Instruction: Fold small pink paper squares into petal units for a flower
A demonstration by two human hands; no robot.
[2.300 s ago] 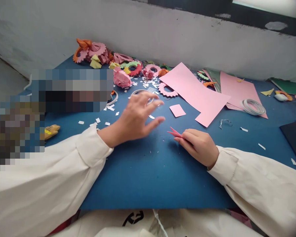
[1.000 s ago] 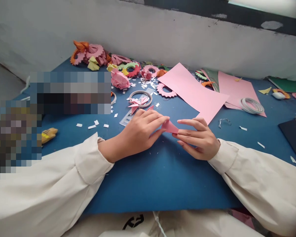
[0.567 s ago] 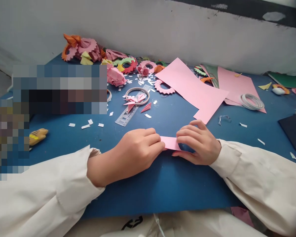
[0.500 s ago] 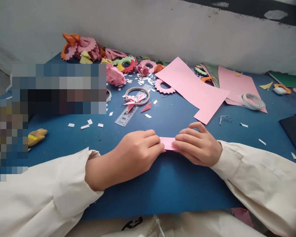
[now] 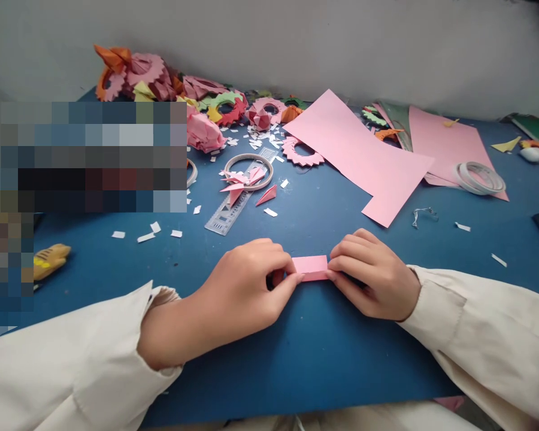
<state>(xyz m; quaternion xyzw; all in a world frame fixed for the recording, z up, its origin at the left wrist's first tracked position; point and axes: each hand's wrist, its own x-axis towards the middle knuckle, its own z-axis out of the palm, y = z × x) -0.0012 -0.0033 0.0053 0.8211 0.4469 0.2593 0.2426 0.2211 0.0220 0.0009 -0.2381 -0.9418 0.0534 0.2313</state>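
Holding: the left hand point(image 5: 245, 284), thumb and fingers nearly closed, pinched the left end of a folded pink strip point(image 5: 311, 269); the right hand point(image 5: 377, 275), fingers curled in, pinched its right end.
Strip: it was between both hands, well in from the near edge of the table point(image 5: 305, 365), roughly midway along.
Ruler point(image 5: 227, 216): it slanted beyond the left hand, beneath a tape ring point(image 5: 270, 173) and folded pink pieces point(image 5: 235, 190).
Large pink sheet point(image 5: 359, 158): it stretched from near the far edge toward the right hand, apart from it.
Far edge: a paper heap point(image 5: 159, 82) stood near its left corner.
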